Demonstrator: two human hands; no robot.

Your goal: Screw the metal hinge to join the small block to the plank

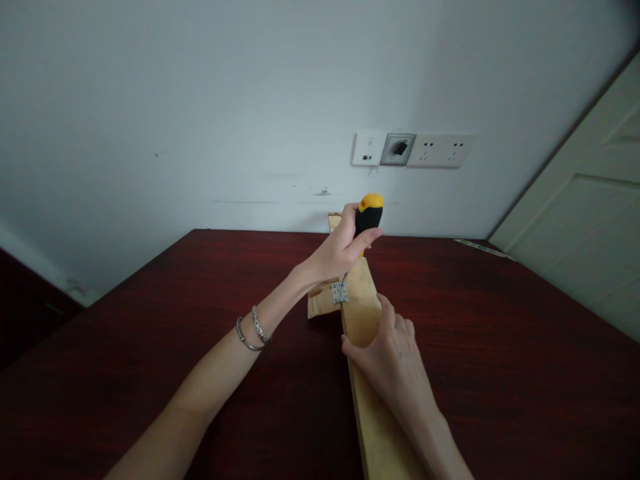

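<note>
My left hand (345, 243) is closed around the black and yellow handle of a screwdriver (371, 212), which is tilted over the work. Its shaft slants down to a small silver hinge (340, 292). That hinge spans a long wooden board (363, 313) and a shorter wooden piece (323, 300) on its left. My right hand (393, 343) grips the long board across its width, thumb on the left edge and fingers on the right. The screwdriver's tip meets the hinge's right leaf; whether a screw sits under it is too small to tell.
A dark red wooden table (250, 293) lies under the boards and reaches the white wall (250, 100). Wall sockets (440, 151) with a black plug are above its far edge. A pale panelled door (590, 187) stands at the right. A thin strip (485, 249) lies at the far right edge.
</note>
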